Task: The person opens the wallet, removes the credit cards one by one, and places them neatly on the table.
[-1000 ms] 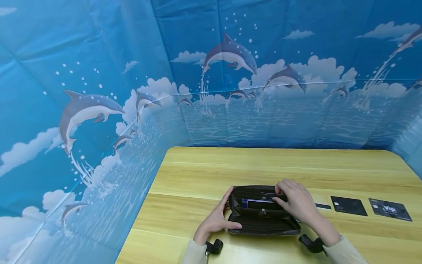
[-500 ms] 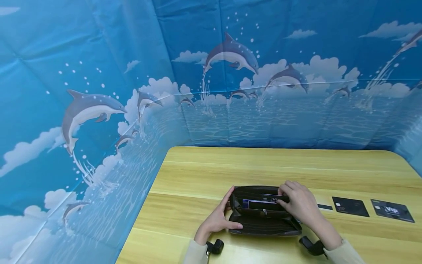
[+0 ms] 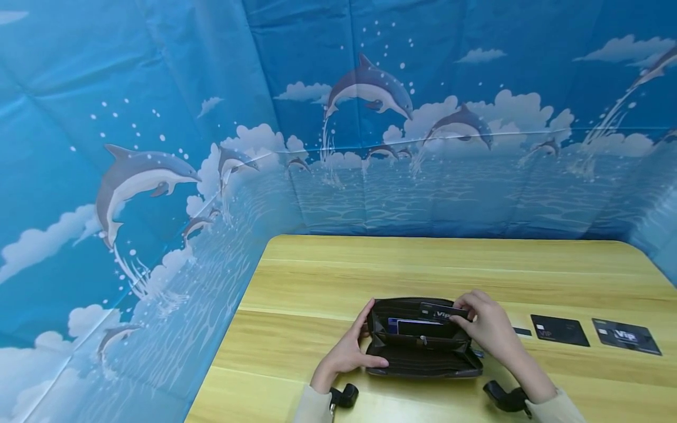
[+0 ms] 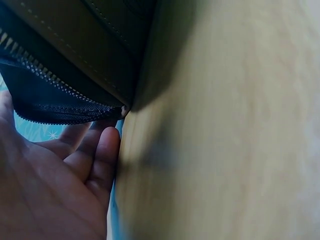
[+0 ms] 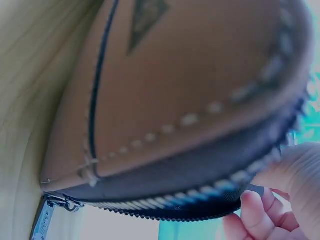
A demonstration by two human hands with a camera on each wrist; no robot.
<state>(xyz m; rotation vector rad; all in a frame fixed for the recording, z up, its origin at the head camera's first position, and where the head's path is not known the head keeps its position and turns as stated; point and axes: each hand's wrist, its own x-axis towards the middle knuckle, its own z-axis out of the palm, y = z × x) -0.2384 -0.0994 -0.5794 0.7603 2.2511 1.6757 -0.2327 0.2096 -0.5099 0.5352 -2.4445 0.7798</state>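
A dark brown zip wallet (image 3: 423, 359) lies spread wide on the table, its pockets facing up. My left hand (image 3: 346, 351) grips its left end, thumb on the near flap and fingers at the far side. In the left wrist view those fingers (image 4: 102, 160) sit by the zip's end. My right hand (image 3: 489, 326) pinches the right end of a black VIP card (image 3: 433, 311), which sticks up from the rear pocket. A blue-edged card (image 3: 392, 325) shows in the middle compartment. The right wrist view has the wallet's stitched brown outside (image 5: 200, 70) hiding most of the card.
Right of the wallet lie a black VIP card (image 3: 559, 330) and a glossier Vip card (image 3: 626, 336). A third card (image 3: 522, 332) is partly covered by the right hand. The wooden table (image 3: 317, 270) meets a blue dolphin-print curtain (image 3: 455, 188) at the back.
The right hand has drawn the black VIP card up and slightly right, and more of its lettering shows. The left hand stays on the wallet's left end.
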